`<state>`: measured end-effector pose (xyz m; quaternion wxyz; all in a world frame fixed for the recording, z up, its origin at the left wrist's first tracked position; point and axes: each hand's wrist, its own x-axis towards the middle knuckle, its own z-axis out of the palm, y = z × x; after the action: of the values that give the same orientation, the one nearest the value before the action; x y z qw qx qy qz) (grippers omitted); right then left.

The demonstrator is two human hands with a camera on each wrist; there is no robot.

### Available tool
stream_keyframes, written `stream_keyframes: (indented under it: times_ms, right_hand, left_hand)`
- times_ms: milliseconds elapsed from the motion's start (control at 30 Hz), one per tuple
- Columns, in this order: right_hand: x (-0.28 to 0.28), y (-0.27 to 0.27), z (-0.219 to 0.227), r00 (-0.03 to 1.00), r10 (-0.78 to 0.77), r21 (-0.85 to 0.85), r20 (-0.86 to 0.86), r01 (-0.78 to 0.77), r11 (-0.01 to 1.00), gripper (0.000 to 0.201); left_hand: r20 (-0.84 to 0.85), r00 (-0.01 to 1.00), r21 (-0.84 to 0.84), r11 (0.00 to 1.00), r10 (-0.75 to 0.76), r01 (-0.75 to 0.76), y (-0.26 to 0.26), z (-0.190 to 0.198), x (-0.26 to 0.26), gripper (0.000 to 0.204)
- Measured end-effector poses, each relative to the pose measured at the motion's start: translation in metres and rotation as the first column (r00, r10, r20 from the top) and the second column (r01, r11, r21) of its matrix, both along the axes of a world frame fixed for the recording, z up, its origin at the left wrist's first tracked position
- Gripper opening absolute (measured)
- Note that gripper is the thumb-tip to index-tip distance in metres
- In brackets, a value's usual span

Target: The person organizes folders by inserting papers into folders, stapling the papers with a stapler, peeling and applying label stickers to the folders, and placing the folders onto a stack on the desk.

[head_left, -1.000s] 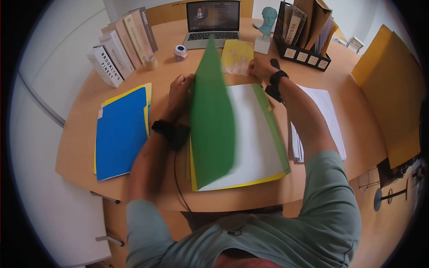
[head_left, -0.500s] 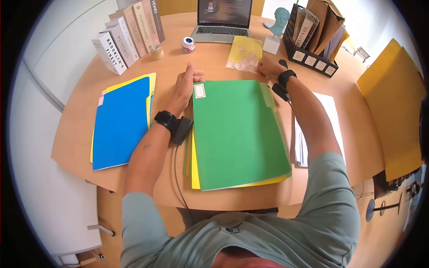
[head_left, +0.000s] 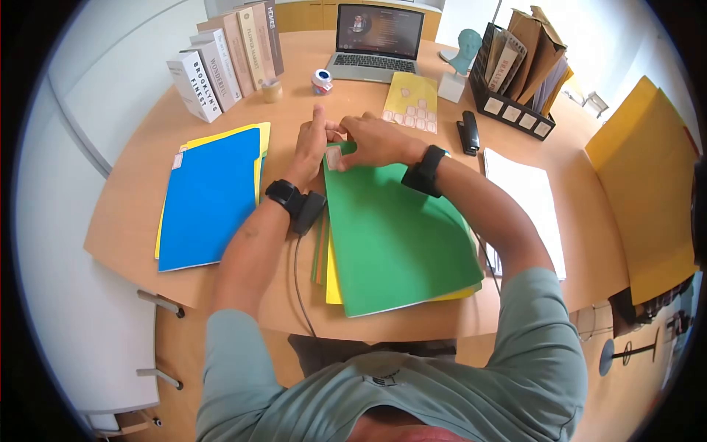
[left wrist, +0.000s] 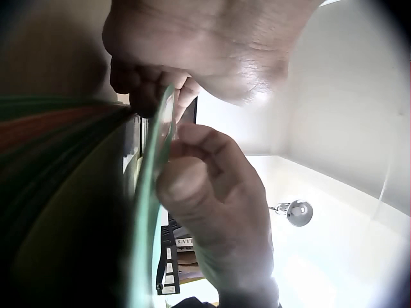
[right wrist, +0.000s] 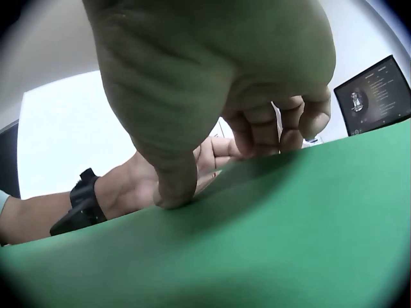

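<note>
A green folder (head_left: 405, 236) lies on top of a stack of folders in front of me, its left edge raised in the left wrist view. My right hand (head_left: 379, 140) grips its top left corner, thumb on the front beside a small red-bordered label (head_left: 333, 158) and fingers over the top edge. Close by at the same corner, my left hand (head_left: 312, 146) has its thumb pointing up and its fingers by the folder's edge. Under the green folder a yellow folder (head_left: 333, 283) sticks out.
Left lies a blue folder (head_left: 210, 199) over yellow ones. Beyond stand books (head_left: 224, 59), a tape roll (head_left: 272, 91), a laptop (head_left: 379, 44), a label sheet (head_left: 409, 103) and a bust (head_left: 465, 51). At right are a stapler (head_left: 468, 134), white papers (head_left: 526, 206) and a black file holder (head_left: 482, 88).
The green cover, first held upright by my left hand, came down flat. My right hand then moved left from the label sheet to the folder's top left corner.
</note>
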<state>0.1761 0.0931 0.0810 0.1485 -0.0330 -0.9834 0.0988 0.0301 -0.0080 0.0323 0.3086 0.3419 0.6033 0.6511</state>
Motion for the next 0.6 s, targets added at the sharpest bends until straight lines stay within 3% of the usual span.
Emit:
stream_keyframes:
  times_ms: [67,200,300,400,467,567,600]
  right_hand:
    - [-0.003,-0.008,-0.002,0.999,-0.033,-0.005,0.012,0.034,0.999,0.061]
    - [-0.005,-0.013,0.000,0.996,-0.088,-0.095,-0.034,0.084,0.992,0.045]
    - [-0.009,-0.004,0.003,0.987,-0.122,-0.176,-0.109,0.102,0.979,0.031]
    - [-0.007,0.011,0.014,0.957,-0.196,-0.179,-0.215,0.159,0.971,0.023]
    - [-0.003,0.025,0.026,0.922,-0.270,-0.233,-0.276,0.209,0.950,0.024]
    - [0.013,0.032,0.043,0.950,-0.176,-0.240,-0.257,0.114,0.964,0.026]
    - [0.020,0.026,0.044,0.959,-0.125,-0.089,-0.255,0.106,0.990,0.025]
  left_hand:
    - [-0.021,0.999,-0.008,0.999,0.038,-0.038,-0.001,0.005,0.002,0.078]
    - [-0.109,0.984,0.077,0.988,0.143,-0.135,0.001,0.007,0.008,0.074]
    - [0.052,0.989,0.151,0.978,0.138,-0.145,0.000,0.013,0.012,0.059]
    - [0.068,0.996,0.188,0.981,-0.058,0.044,0.000,0.010,0.009,0.036]
    - [0.076,0.979,0.122,0.976,-0.189,0.179,-0.010,0.024,0.021,0.026]
    - [-0.019,0.948,0.070,0.946,-0.317,0.318,-0.009,0.030,0.034,0.021]
    - [-0.067,0.938,0.051,0.938,-0.339,0.343,-0.010,0.028,0.036,0.021]
